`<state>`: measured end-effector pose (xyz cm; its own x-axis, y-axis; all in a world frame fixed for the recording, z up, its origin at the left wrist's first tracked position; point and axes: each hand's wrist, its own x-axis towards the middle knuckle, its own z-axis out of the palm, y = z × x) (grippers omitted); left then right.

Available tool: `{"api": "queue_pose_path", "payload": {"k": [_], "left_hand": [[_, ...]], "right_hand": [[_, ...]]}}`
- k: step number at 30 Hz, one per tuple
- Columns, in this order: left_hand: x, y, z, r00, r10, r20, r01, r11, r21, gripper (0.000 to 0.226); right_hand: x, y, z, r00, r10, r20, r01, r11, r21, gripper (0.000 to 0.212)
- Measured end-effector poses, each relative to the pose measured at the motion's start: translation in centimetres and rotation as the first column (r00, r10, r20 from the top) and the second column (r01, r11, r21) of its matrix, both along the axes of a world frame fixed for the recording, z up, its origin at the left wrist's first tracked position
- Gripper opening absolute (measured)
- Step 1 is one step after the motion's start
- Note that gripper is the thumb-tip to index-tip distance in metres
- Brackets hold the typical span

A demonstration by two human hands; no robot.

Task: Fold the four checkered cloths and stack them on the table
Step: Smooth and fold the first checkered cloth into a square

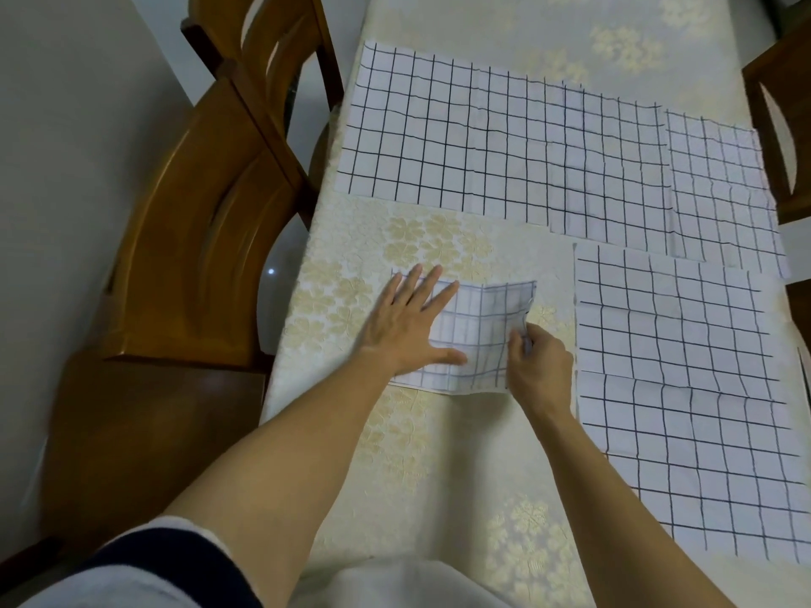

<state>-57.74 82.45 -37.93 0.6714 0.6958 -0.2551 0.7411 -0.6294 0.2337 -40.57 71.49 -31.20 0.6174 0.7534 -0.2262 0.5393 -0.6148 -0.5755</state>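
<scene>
White folded cloth point(482, 320): left hand point(408, 324) presses, right hand point(540, 366) pinches.

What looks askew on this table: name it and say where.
Nothing is spilled or damaged. The folded cloth under the left hand has its right edge lifted where the right hand pinches it; the spread cloths at the far side overlap.

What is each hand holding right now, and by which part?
The right hand pinches the folded cloth at its right edge. The left hand holds nothing; it presses flat on the cloth's left part.
</scene>
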Motion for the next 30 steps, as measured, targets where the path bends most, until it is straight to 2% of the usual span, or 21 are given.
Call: {"api": "queue_pose_path", "payload": {"k": [4, 9, 12, 15, 17, 18, 21, 23, 27, 28, 30], "left_hand": [[-1.4, 0.7, -0.1, 0.994, -0.110, 0.006, 0.110, 0.992, -0.061, 0.133], [-1.4, 1.4, 0.7, 0.980, -0.167, -0.107, 0.157, 0.983, -0.098, 0.153], [-0.8, 1.2, 1.2, 0.976, -0.161, -0.147, 0.147, 0.984, -0.104, 0.157], [-0.6, 1.3, 1.7, 0.987, -0.130, -0.096, 0.113, 0.980, -0.161, 0.157], [-1.2, 1.4, 2.9, 0.997, -0.049, 0.053, 0.061, 0.967, -0.248, 0.148], [-1.7, 1.5, 3.6, 0.985, 0.052, 0.162, 0.002, 0.948, -0.319, 0.139], [-3.9, 2.1, 5.5, 0.817, 0.419, 0.396, -0.197, 0.848, -0.491, 0.098], [-5.4, 2.6, 6.2, 0.749, 0.510, 0.423, -0.290, 0.827, -0.483, 0.075], [-6.8, 3.1, 7.2, 0.720, 0.565, 0.404, -0.328, 0.789, -0.519, 0.060], [-6.7, 3.1, 7.2, 0.706, 0.593, 0.387, -0.338, 0.762, -0.552, 0.057], [-6.2, 2.9, 6.6, 0.674, 0.664, 0.324, -0.373, 0.685, -0.626, 0.052]], "right_hand": [[0.3, -0.6, 0.0, 1.000, 0.013, 0.026, -0.013, 1.000, -0.003, 0.028], [0.2, -1.2, 0.3, 0.999, 0.003, -0.051, 0.000, 0.998, 0.062, 0.033], [-0.7, -1.0, 1.2, 0.998, 0.045, -0.044, -0.039, 0.991, 0.129, 0.025], [-2.0, -0.4, 2.1, 0.991, 0.130, -0.022, -0.124, 0.977, 0.172, 0.015], [-2.7, -0.1, 2.4, 0.981, 0.191, -0.017, -0.185, 0.968, 0.169, 0.022], [-3.1, 0.1, 2.4, 0.976, 0.219, -0.012, -0.214, 0.963, 0.163, 0.028], [-5.0, 1.0, 2.6, 0.947, 0.320, 0.015, -0.319, 0.940, 0.120, 0.043], [-6.6, 1.8, 2.5, 0.920, 0.388, 0.051, -0.391, 0.919, 0.059, 0.044], [-9.7, 3.7, 1.9, 0.844, 0.493, 0.213, -0.490, 0.869, -0.071, 0.035], [-10.3, 4.1, 1.4, 0.826, 0.510, 0.238, -0.504, 0.859, -0.092, 0.040], [-10.7, 4.6, 0.3, 0.803, 0.567, 0.185, -0.562, 0.823, -0.082, 0.057]]}}
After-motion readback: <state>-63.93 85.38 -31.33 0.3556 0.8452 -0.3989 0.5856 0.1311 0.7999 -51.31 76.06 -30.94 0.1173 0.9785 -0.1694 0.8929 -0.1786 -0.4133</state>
